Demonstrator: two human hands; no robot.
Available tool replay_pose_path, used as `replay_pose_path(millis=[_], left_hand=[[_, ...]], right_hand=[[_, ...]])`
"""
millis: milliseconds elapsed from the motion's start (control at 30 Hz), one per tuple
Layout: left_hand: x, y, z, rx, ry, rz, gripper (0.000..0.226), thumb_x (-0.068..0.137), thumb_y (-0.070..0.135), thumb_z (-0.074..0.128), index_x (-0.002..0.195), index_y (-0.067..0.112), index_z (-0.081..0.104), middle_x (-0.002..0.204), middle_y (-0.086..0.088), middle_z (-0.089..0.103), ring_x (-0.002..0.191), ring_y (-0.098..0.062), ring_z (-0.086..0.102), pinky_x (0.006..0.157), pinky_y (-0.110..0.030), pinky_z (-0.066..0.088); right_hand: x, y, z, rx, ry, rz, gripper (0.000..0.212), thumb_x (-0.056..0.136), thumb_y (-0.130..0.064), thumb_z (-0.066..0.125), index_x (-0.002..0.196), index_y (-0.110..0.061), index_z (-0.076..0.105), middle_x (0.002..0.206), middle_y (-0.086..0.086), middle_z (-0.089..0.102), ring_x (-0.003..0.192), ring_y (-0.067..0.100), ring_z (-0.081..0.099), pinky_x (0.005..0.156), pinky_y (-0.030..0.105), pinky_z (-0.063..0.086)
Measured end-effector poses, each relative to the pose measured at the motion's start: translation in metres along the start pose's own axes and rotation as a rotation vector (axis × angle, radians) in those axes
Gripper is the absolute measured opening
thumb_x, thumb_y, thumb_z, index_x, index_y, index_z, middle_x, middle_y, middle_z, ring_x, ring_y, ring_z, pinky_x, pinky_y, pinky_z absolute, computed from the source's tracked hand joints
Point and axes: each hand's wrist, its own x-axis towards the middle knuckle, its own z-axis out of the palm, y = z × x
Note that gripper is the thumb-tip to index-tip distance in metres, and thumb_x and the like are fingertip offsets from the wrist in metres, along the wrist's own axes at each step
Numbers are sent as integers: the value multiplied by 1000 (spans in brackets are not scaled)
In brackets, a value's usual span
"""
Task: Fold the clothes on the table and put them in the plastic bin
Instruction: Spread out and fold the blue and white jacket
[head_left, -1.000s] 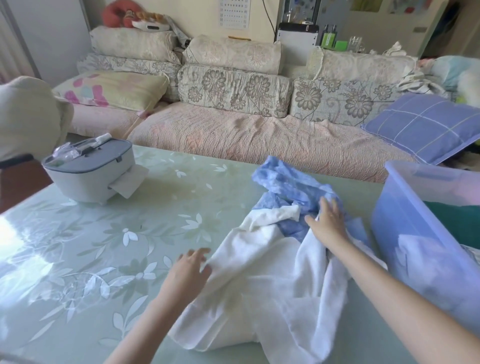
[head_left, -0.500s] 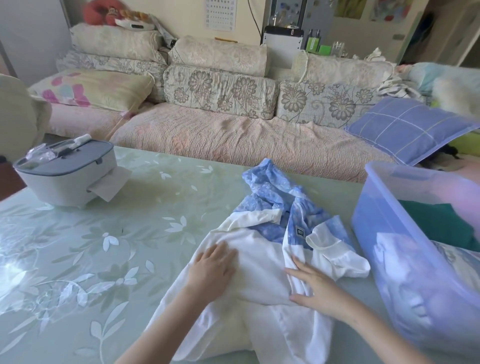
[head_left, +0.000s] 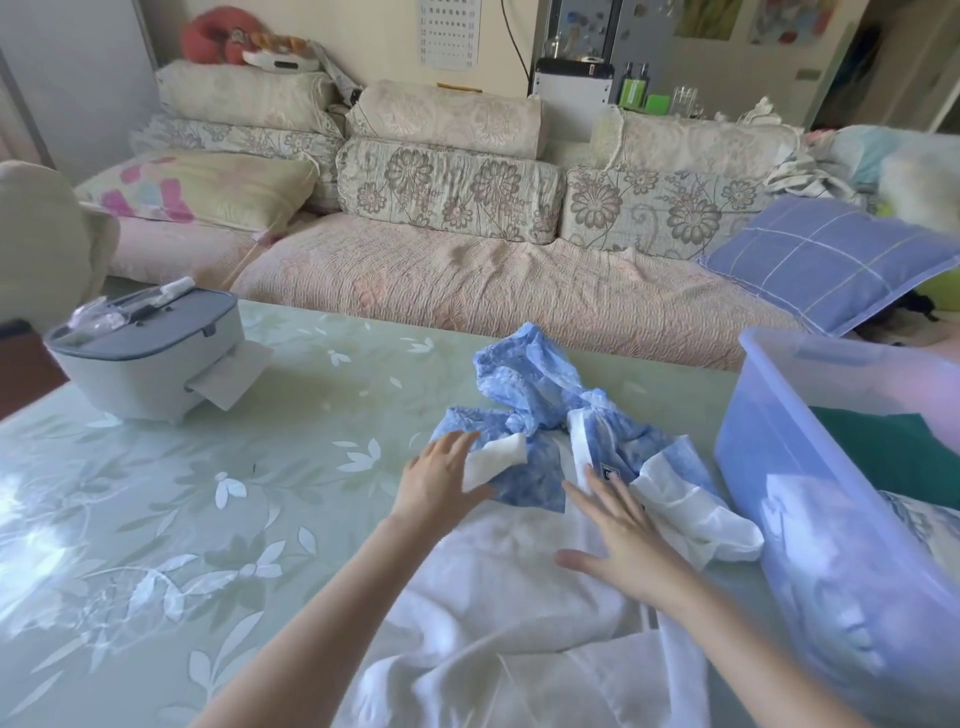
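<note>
One left hand (head_left: 441, 486), one right hand (head_left: 623, 535), fingers straight, seemingly pressing one garment (head_left: 514, 597); one plastic bin (head_left: 779, 457).

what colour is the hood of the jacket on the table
The hood is a mottled light-blue and white print, clearest in the head view.

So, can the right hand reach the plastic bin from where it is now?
Probably yes: the right hand lies flat on the garment right beside the plastic bin, with only a loose sleeve between them.

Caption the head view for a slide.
Left hand and right hand press a white-and-blue garment on the table beside the plastic bin.
</note>
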Motion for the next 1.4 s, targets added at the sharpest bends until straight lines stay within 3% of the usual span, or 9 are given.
replay_pose_path(millis=[200, 333, 467, 600, 833, 900, 1000, 1200, 1400], left_hand=[[32, 6, 16, 108, -36, -227, 28, 95, 25, 44, 119, 16, 54, 119, -7, 60, 109, -29, 57, 80, -33, 43], [21, -42, 2, -477, 333, -695, 26, 98, 12, 36, 105, -7, 53, 105, -29, 59, 100, -41, 56, 76, -39, 40], [10, -108, -20, -859, 487, -1070, 43, 92, 5, 40, 129, -16, 31, 124, -35, 47, 115, -44, 50, 96, -47, 43], [-8, -106, -34, -530, 496, -898, 69, 86, 3, 50, 146, 2, 15, 143, -26, 24, 131, -37, 28, 110, -40, 21], [-20, -100, -9, 33, 140, -36, 52, 91, 40, 31, 130, 15, 54, 151, -6, 33, 143, -28, 16, 113, -50, 24], [-30, -104, 2, 83, -85, -104, 85, 75, 62, 0, 146, 27, 31, 157, 4, 14, 146, -18, 5, 117, -41, 11], [-42, -120, 4, 110, -140, -316, 62, 91, 61, 6, 149, 39, 4, 158, 6, -6, 145, -14, -10, 117, -35, -3], [-59, -151, -31, 139, -164, -514, 52, 100, 43, 23, 149, 37, 10, 159, 1, -2, 146, -23, -5, 117, -41, 5], [-41, -119, -43, 184, -136, -568, 51, 100, 35, 24, 150, 24, 17, 158, -13, 3, 144, -32, -10, 115, -54, 0]], right_hand=[[10, -5, 26, -41, -112, 11, 131, 30, -100, -10, 148, -43, 4, 152, -13, -26, 145, 16, -17, 118, 40, -2], [9, 2, 36, -31, -100, 31, 120, 34, -99, -13, 143, -50, -8, 147, -17, -34, 139, 9, -27, 116, 41, -11], [12, 0, 35, -28, -125, 17, 118, 35, -99, -9, 143, -52, -7, 145, -20, -36, 137, 6, -28, 117, 43, -7], [15, -12, 34, 24, -89, -8, 118, 35, -99, -11, 142, -51, -6, 145, -21, -38, 136, 11, -34, 116, 40, -11], [29, -46, 30, -25, -75, -92, 112, 44, -94, -18, 145, -45, -8, 144, -15, -36, 136, 12, -34, 113, 37, -17], [29, -54, 34, -65, -121, -103, 105, 51, -90, -12, 145, -45, -9, 145, -14, -34, 136, 14, -35, 109, 38, -25], [25, -59, 40, -104, -114, -116, 100, 53, -88, -13, 144, -46, -12, 144, -16, -36, 135, 15, -37, 96, 32, -37], [22, -46, 37, 1, -98, 28, 105, 50, -88, -12, 146, -44, -8, 150, -18, -25, 142, 11, -23, 116, 43, -8], [16, -32, 33, 51, -51, 43, 119, 39, -95, -21, 146, -43, -9, 147, -22, -29, 138, 6, -27, 117, 40, -5]])
